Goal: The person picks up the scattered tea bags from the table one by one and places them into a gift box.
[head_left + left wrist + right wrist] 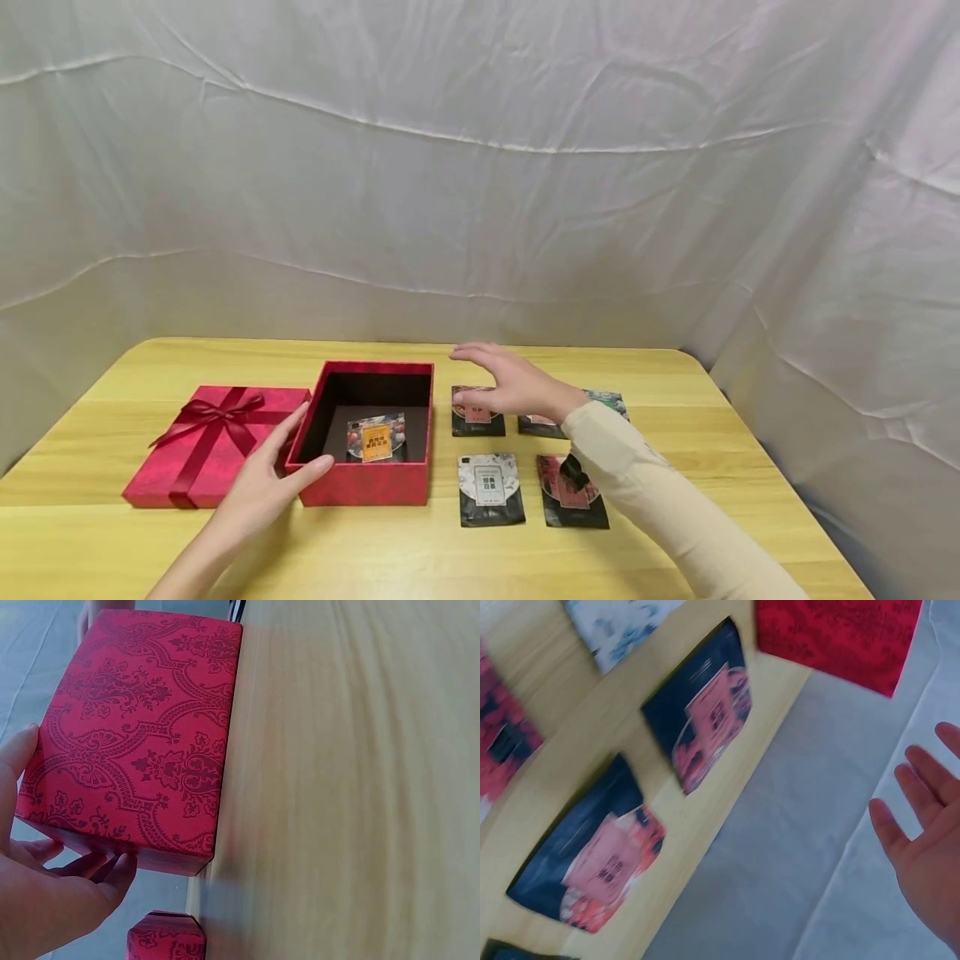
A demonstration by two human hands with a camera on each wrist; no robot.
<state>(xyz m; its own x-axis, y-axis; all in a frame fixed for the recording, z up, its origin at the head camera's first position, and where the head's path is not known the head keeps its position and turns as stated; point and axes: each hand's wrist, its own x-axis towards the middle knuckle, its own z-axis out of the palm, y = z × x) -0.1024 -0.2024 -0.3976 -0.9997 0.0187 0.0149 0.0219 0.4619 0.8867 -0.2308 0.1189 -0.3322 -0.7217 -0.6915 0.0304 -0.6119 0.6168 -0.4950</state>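
Observation:
A red patterned gift box point(365, 485) stands with its top uncovered and a packet with an orange label point(377, 440) lies inside it. My left hand point(258, 483) rests at the box's near left corner, fingers along the left side and thumb at the front rim. Over the back row of packets hovers my right hand point(517, 383), its fingers spread and nothing in them. Below it lie a packet with a pink label point(478, 427) and a second pink-labelled packet point(540, 427), partly hidden by the hand.
Left of the box lies its red lid point(213, 446) with a ribbon bow. Nearer me are a white-patterned packet point(491, 492) and a red-patterned packet point(592, 510). A green-blue packet point(609, 402) shows behind my right forearm. Grey cloth point(480, 208) hangs behind the wooden table point(375, 558).

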